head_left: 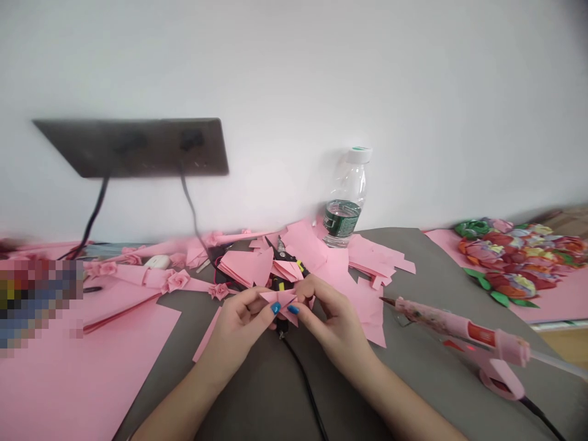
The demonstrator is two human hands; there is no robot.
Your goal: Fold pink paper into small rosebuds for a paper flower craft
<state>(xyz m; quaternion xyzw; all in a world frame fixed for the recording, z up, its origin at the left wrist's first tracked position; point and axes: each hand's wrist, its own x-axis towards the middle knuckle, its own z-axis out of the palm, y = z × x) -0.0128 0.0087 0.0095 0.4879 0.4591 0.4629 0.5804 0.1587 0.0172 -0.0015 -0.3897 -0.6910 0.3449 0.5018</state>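
- What is being held, and how?

- My left hand (243,315) and my right hand (333,315), thumbs and fingertips drawn in, pinch a small pointed piece of folded pink paper (278,297) from either side. It is right in front of me, over the flat grey worktop (413,392), just this side of a stack of pale pink paper sheets (245,267).

- Which step is this?

- Shaping by fingertip, I judge: both blue-nailed thumbs rest on the paper, as if working in a fold. My fingers hide its underside, so I cannot tell how far the crease runs.

- And the next move?

- It calls, in my view, for even pressure: one side steadied while the other thumb firms the edge, with no tearing of the thin points.

- Is glue within reach?

- A pink pistol-shaped plastic glue gun (425,315) rests at my right, a small red light showing, its dark nozzle toward the paper scraps. Neither of my hands touches it. Off to my left lie finished-looking pink paper roses (177,280), well apart from the piece I hold.
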